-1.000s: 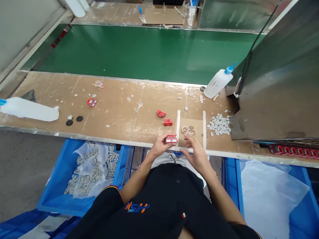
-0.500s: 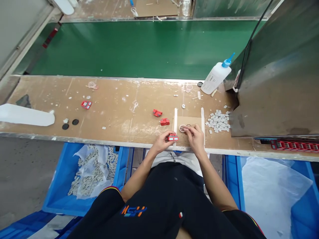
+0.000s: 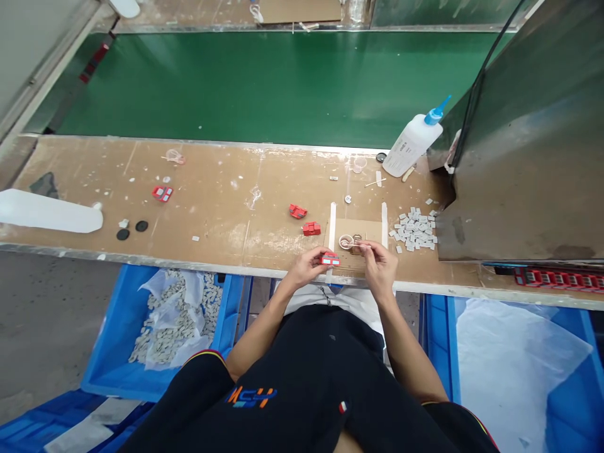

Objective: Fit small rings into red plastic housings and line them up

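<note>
My left hand point(image 3: 304, 268) is closed on a small red toy car part point(image 3: 329, 259) with two pale rectangles on its near side, held at the table's front edge. Between the fingertips of my right hand point(image 3: 381, 270) is a thin stick point(image 3: 353, 245), whose tip points left over a small round white-rimmed dish point(image 3: 346, 242). Next to the dish lies a small brownish ring-like item point(image 3: 357, 239), partly covered by the stick and fingers. Two more red toy car parts, one nearer point(image 3: 311, 228) and one farther point(image 3: 297, 211), rest behind my left hand.
Small white pieces point(image 3: 414, 229) lie piled at right, beside a metal housing point(image 3: 519, 157). A white bottle with a blue nozzle point(image 3: 411, 146) stands behind them. Beyond the cardboard-covered table point(image 3: 217, 207) runs a green belt point(image 3: 283, 88). Blue bins point(image 3: 101, 352) flank me below.
My right hand has shifted a little to the right, drawing back from the dish, so the stick shows more clearly. My left hand keeps the toy car part in nearly the same place.
</note>
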The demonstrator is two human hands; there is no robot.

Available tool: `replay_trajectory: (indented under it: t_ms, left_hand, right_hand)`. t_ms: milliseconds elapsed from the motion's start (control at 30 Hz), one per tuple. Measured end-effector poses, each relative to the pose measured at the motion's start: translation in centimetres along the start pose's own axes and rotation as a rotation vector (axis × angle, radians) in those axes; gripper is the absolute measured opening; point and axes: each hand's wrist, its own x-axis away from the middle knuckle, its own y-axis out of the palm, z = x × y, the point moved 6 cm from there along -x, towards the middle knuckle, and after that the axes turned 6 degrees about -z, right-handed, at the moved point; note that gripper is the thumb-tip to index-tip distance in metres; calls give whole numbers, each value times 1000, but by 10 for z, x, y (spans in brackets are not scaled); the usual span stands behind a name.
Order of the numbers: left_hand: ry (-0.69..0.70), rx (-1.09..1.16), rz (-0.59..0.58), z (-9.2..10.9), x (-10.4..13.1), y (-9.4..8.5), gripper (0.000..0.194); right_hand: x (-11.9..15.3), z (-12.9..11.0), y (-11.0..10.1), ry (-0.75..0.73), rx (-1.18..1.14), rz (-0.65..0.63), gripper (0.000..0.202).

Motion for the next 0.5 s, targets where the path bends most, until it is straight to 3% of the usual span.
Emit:
replay_trajectory:
  t_ms: [200,500]
  left_hand:
    - [-9,-38,-2,0,1,0,37]
    - [29,-83,0,3,2,1,32]
  right_hand:
    - [14,-17,12,-83,87,-118,28]
    - [16,-18,29,-195,148,-201,30]
